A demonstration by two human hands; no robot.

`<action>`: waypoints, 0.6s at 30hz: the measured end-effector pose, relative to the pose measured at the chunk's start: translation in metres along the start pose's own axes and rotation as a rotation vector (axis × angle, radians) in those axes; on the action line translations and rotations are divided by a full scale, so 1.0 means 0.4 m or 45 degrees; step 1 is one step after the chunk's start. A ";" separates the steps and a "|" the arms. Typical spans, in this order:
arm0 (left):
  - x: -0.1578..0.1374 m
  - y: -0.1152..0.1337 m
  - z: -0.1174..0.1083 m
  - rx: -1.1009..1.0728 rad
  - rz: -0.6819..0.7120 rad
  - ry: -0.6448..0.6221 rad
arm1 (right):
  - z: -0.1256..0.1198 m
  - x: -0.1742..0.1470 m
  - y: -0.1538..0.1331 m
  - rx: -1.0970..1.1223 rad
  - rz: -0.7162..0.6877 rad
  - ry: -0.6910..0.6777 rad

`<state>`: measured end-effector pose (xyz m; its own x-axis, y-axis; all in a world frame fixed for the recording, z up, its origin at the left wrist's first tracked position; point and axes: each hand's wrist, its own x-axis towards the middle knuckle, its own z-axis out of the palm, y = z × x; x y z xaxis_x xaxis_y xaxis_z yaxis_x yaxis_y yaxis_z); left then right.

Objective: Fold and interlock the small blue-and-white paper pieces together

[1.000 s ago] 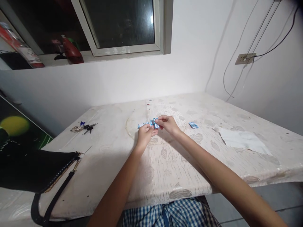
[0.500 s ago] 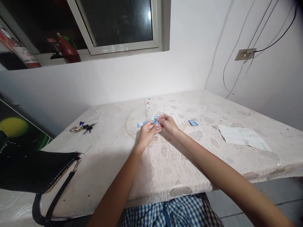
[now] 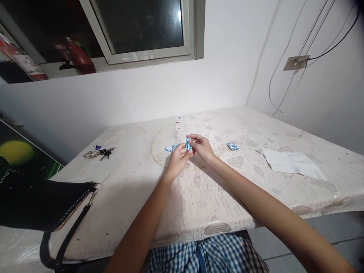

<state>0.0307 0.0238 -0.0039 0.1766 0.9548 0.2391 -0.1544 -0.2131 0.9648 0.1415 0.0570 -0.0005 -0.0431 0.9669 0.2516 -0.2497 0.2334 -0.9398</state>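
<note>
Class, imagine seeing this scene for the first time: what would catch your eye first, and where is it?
Probably the left hand and right hand, meeting over the middle of the pale table around a small blue-and-white card. Next, perhaps, the large black bag at the table's left side and the red bottle by the window.

Blue/wht card (image 3: 187, 144) held tilted up; L pc(s) (image 3: 171, 148) & R pc (image 3: 232, 146) similar, flat.

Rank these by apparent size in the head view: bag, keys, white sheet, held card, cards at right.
1. Bag
2. White sheet
3. Keys
Smallest, too alike to rank: held card (partly covered) and cards at right.
</note>
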 end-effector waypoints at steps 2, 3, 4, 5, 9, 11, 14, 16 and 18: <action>-0.001 0.001 0.000 0.004 0.001 0.002 | 0.002 -0.004 -0.003 -0.014 -0.004 0.001; -0.001 0.002 0.000 0.007 0.000 0.006 | 0.003 -0.005 -0.005 -0.025 -0.002 -0.001; -0.002 0.003 0.001 0.011 -0.003 0.012 | 0.004 -0.007 -0.007 -0.037 0.000 -0.004; -0.002 0.004 0.001 0.015 -0.008 0.019 | 0.004 -0.008 -0.010 -0.049 0.003 -0.007; 0.001 0.000 -0.001 0.015 -0.004 0.021 | 0.005 -0.011 -0.016 -0.074 0.003 -0.016; 0.002 -0.003 -0.003 0.014 0.009 0.009 | 0.004 -0.010 -0.015 -0.079 0.004 -0.015; 0.000 -0.001 -0.001 0.014 0.013 0.004 | 0.004 -0.008 -0.007 -0.084 -0.002 -0.011; -0.003 0.005 0.004 -0.004 -0.014 0.010 | 0.005 -0.008 -0.001 -0.101 -0.027 -0.011; -0.006 0.013 0.008 -0.042 -0.067 0.037 | 0.004 -0.009 0.000 -0.150 -0.050 -0.030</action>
<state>0.0328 0.0199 0.0010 0.1573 0.9701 0.1846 -0.1780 -0.1560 0.9716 0.1401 0.0535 -0.0009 -0.0584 0.9544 0.2927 -0.1362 0.2828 -0.9495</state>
